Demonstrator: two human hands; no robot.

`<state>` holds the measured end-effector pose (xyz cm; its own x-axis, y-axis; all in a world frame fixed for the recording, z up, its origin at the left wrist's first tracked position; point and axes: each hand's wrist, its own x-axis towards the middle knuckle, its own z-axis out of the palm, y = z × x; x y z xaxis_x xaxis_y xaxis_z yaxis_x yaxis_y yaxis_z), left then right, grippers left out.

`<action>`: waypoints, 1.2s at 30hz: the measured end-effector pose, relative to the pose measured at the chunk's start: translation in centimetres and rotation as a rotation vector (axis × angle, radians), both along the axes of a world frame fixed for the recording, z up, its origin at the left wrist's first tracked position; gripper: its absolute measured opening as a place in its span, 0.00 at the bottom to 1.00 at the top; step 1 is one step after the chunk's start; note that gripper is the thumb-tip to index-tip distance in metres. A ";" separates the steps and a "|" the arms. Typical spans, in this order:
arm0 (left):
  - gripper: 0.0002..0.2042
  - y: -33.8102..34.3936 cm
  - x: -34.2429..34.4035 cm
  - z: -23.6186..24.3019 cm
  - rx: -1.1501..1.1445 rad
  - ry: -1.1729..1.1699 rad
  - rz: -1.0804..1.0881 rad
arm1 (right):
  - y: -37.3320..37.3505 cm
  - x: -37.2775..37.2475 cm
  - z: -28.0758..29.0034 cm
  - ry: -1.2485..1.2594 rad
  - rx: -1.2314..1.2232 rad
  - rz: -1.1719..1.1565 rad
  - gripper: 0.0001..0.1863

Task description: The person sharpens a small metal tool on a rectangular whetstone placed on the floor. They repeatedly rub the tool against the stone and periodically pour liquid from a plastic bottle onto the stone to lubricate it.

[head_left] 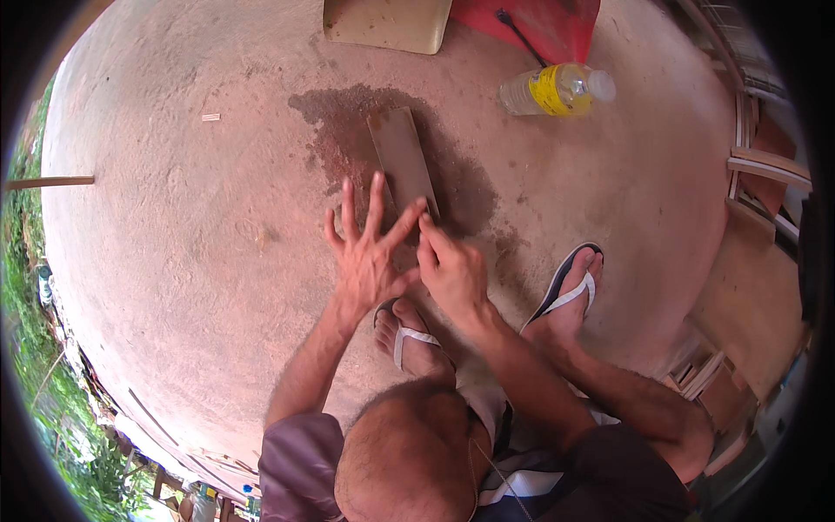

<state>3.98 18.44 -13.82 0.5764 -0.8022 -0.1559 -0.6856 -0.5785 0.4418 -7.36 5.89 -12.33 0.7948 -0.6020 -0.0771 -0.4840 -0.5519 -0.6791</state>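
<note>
A flat, grey-brown rectangular block like a whetstone point(402, 152) lies on the wet floor in front of me. Just on the near side of it, my left hand point(364, 261) is spread with the fingers apart. Its index fingertip meets the fingers of my right hand point(454, 271) by the block's near right corner. My right hand is closed in a pinch at that spot; whatever it may hold is too small or hidden to make out. Part of the block's near end is covered by my hands.
A dark wet patch point(474, 187) surrounds the block. Beyond it lie a clear bottle with a yellow label point(557, 90), a beige pan point(387, 24) and a red sheet-like thing point(565, 30). My sandalled feet point(574, 287) are close by. Wooden pieces point(770, 165) stand at right.
</note>
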 end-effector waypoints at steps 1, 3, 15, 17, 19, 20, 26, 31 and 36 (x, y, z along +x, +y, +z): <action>0.48 -1.3 1.4 -0.1 -0.035 -0.041 0.022 | -1.7 3.0 0.5 0.029 0.005 -0.001 0.18; 0.48 -4.4 7.0 0.1 -0.080 -0.142 0.077 | -4.6 9.6 1.1 0.043 0.016 0.011 0.17; 0.63 -4.1 4.3 0.8 0.042 -0.154 0.059 | -3.9 5.9 0.1 0.047 -0.059 0.087 0.19; 0.60 -6.7 10.1 3.1 0.035 -0.202 0.049 | -7.5 11.9 1.0 -0.029 -0.146 0.088 0.18; 0.57 -6.3 11.5 6.1 -0.097 -0.217 0.137 | -9.6 12.5 4.0 -0.178 -0.100 0.109 0.17; 0.55 -5.4 11.9 6.6 -0.149 -0.225 0.185 | -9.8 11.6 5.6 -0.172 0.025 0.115 0.16; 0.42 0.0 4.1 2.1 -0.110 -0.085 0.398 | -10.3 2.6 2.2 0.126 0.545 0.070 0.11; 0.38 -0.8 -0.9 2.2 -0.065 -0.035 0.283 | -9.7 2.7 0.4 0.064 0.302 0.166 0.08; 0.39 -3.1 -2.1 2.8 -0.030 -0.011 0.211 | -10.5 3.5 -0.6 -0.010 0.028 0.239 0.07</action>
